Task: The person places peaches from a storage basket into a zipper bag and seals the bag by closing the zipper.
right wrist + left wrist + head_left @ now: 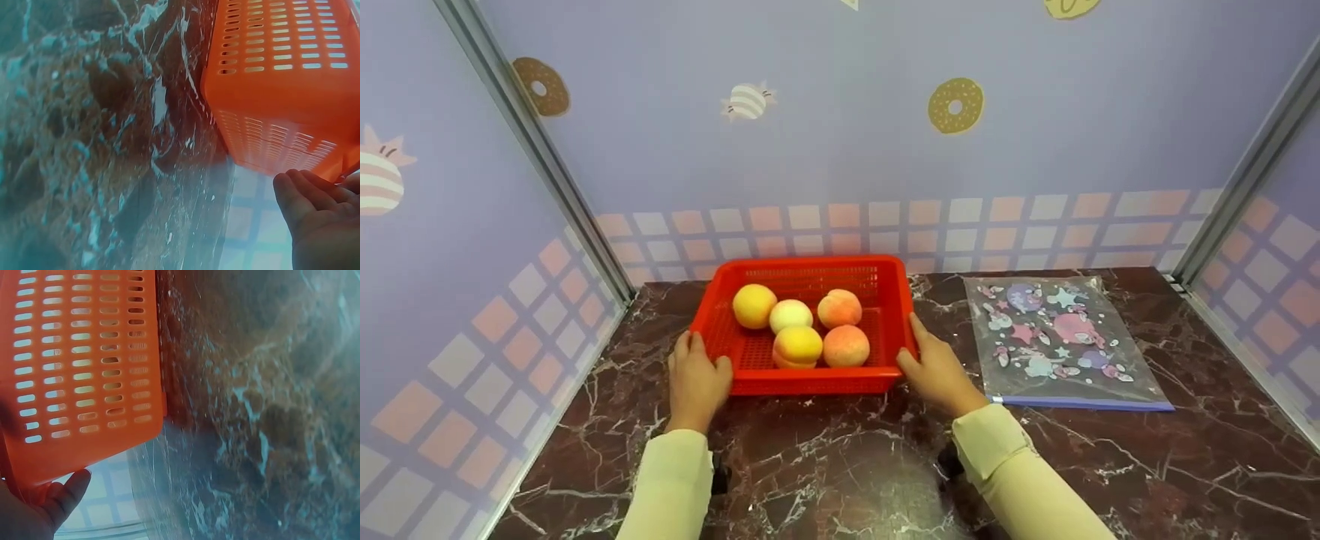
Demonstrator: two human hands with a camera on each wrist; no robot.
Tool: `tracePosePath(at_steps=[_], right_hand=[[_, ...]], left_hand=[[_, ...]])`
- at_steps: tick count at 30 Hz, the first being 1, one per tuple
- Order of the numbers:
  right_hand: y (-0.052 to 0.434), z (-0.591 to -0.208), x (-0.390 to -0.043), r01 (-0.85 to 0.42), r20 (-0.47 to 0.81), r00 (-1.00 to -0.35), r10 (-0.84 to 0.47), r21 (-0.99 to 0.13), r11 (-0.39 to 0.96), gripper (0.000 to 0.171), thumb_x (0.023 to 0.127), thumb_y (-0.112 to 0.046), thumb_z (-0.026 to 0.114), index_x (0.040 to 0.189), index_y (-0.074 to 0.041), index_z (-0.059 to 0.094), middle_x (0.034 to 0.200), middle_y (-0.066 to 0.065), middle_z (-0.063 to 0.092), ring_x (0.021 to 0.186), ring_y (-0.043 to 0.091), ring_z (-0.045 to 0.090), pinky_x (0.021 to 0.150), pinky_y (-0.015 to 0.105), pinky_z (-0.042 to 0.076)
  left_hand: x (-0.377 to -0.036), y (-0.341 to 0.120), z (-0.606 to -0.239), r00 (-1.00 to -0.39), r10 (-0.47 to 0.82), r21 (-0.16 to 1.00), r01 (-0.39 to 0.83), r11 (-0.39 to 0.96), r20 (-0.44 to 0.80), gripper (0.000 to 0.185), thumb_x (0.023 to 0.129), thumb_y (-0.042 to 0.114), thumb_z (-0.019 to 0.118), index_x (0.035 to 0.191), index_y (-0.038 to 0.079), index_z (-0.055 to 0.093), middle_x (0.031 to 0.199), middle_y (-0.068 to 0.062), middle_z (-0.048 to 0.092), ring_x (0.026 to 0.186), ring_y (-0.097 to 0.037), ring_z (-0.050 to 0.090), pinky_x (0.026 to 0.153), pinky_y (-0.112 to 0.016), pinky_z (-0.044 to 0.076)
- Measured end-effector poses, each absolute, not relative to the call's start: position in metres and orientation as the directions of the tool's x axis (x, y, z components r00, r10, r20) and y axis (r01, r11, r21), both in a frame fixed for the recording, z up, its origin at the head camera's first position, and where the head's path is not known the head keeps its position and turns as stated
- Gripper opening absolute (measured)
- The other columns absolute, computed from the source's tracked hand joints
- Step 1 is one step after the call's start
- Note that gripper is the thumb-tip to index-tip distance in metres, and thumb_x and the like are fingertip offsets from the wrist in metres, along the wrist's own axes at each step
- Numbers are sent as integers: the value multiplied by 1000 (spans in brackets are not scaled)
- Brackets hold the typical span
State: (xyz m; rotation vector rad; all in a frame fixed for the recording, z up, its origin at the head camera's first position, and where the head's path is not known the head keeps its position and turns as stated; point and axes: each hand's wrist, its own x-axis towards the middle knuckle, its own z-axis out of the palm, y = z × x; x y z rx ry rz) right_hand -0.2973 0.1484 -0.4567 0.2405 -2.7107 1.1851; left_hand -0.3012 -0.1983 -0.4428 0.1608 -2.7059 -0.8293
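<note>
A lilac wall (847, 150) patterned with doughnuts and sweets fills the top of my view, and a dark marbled table (825, 465) spreads across the bottom. The red basket (810, 382) sits at the centre, with peaches (798, 345) inside. My left hand (699, 381) has its fingers clamped on the left rim, my right hand (939, 373) on the right rim. A printed bag (1061, 341) lies flat at centre right.
</note>
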Motion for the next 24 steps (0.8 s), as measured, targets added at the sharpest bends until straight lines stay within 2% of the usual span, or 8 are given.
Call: tracePosePath(at_steps=[4,12,19,24], right_hand=[[153,-457,-296,-210,221,-973,-69,-720,662,71,90,-22,52,153,-5,25,143,19,50,120,26,57,107,44,42],[161,-459,-294,-209,228,-972,-59,-721,660,70,90,-21,52,153,-5,26,142,19,51,108,25,59,103,45,45],[167,-460,-293,-212,239,-970,-52,-720,661,70,89,-20,52,153,-5,26,141,20,51,112,27,59,104,45,44],[171,-460,-292,-212,243,-969,-50,-704,678,69,89,-20,51,152,-4,27,143,22,49,123,31,55,107,47,41]], left_hand=[[-300,-193,-443,-949,-187,560,-13,829,256,64,90,19,45,145,-12,32,152,-29,25,133,-48,30,109,-57,31],[-300,-186,-445,-946,-192,570,-10,822,262,65,89,20,47,144,-11,34,151,-27,28,125,-50,36,106,-58,33],[-300,-181,-447,-943,-201,594,-4,804,266,65,88,22,48,144,-9,36,150,-25,30,125,-50,38,106,-58,33],[-299,-178,-448,-942,-199,604,6,797,272,66,88,21,48,144,-10,35,149,-26,30,127,-50,38,109,-57,32]])
